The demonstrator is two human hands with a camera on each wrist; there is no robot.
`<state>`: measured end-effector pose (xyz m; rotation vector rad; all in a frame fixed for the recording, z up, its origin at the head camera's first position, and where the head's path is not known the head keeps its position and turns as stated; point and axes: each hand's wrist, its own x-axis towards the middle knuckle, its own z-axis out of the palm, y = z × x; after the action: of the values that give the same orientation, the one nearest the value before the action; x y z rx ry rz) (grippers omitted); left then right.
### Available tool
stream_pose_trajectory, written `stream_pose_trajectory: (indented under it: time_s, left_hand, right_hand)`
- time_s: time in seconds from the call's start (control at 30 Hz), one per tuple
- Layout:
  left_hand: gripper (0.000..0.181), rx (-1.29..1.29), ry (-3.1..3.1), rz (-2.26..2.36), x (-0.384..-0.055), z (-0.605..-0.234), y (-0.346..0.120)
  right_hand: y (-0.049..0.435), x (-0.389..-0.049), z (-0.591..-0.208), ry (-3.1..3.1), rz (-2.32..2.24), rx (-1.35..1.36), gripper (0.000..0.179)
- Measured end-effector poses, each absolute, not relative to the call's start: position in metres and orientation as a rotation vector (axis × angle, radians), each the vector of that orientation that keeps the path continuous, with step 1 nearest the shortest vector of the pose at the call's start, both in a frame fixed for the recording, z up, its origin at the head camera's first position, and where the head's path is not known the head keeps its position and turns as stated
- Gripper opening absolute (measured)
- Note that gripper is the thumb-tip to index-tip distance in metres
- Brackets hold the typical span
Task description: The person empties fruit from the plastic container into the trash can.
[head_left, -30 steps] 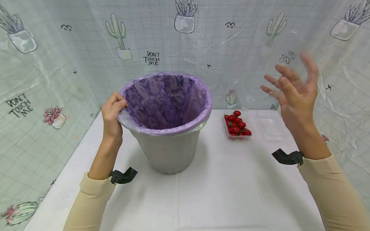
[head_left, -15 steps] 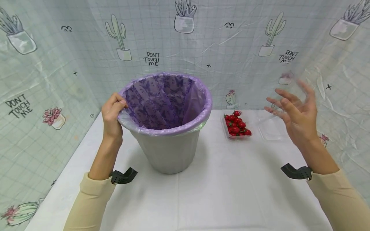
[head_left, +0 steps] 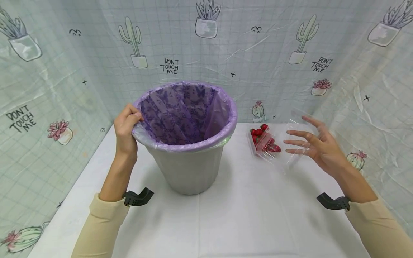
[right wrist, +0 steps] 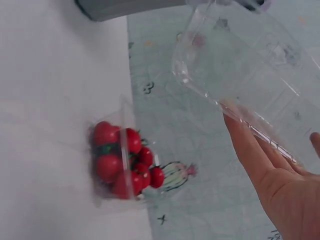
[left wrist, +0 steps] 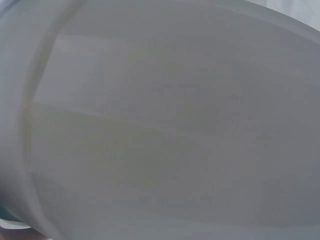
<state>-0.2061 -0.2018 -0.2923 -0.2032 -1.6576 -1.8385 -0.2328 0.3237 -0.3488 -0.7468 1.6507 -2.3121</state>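
Note:
In the head view my left hand grips the left rim of a grey trash can, which stands on the white table. A purple patterned bag lines the can and folds over its rim. The can's grey side fills most of the left wrist view, where that hand is hidden. On the right, my right hand holds a clear plastic container by its edge, fingers spread. The raised container overlaps a clear tray of small red tomatoes in the head view.
White table runs in front of the can. A wall sheet printed with cacti and lettering encloses the back and both sides. A black band sits on my left wrist, another band on the right.
My right hand has come down from high on the right, and the clear plastic now overlaps the tomatoes in the head view. The left hand and the trash can have stayed in place.

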Motion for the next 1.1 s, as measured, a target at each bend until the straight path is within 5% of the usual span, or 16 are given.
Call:
stream_pose_trajectory:
  time_s: [0.6,1.1]
  left_hand:
    - [0.02,-0.208,-1.668,-1.827,-0.206,-0.294,-0.202]
    - [0.02,-0.208,-1.654,-1.831,-0.206,-0.292,-0.202]
  right_hand:
    - [0.348,-0.23,-0.416,1.668,-1.675,-0.564,0.031]
    - [0.336,-0.225,-0.427,1.995,-1.305,-0.295,0.063]
